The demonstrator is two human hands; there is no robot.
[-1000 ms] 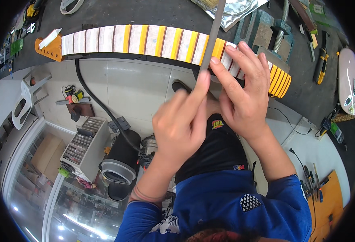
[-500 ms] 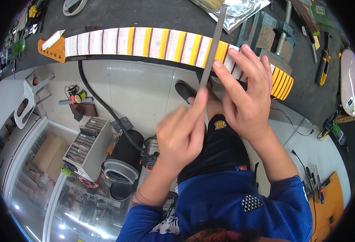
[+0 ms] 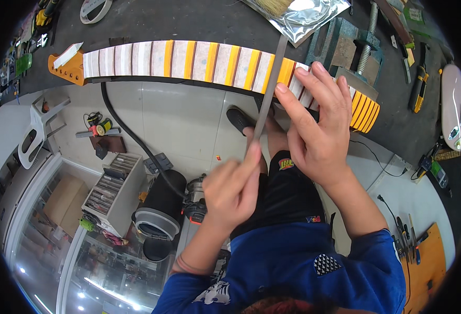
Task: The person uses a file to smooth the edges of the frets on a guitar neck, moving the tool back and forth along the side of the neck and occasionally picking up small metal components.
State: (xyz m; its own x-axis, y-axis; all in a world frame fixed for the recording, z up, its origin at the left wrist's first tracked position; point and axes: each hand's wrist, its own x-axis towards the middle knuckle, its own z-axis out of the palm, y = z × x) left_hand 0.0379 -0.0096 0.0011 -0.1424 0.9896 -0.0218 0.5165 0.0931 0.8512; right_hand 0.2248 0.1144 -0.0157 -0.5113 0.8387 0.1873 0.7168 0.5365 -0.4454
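Note:
A guitar neck [image 3: 190,58] lies across the bench edge, its orange headstock at the left. Strips of white tape mask much of the fretboard, with yellow bands showing between dark fret lines. My left hand [image 3: 231,186] is closed round the near end of a narrow grey file [image 3: 273,78]. That file crosses the neck at a slant, right of its middle, on a yellow stretch. My right hand [image 3: 322,120] has its fingers spread over the neck just right of the file, the index fingertip close beside it. The thumb is partly hidden.
Behind my right hand stands a bench vise [image 3: 345,49]. A brush [image 3: 275,5] lies on a silver bag [image 3: 314,21] at the back. A yellow-black cutter [image 3: 420,86] lies farther right. Below the neck, a black hose [image 3: 120,120] runs to a cylindrical bin [image 3: 160,209].
My left hand has drawn the file back toward my body, so its far tip sits nearer the neck. The right hand stays almost in place.

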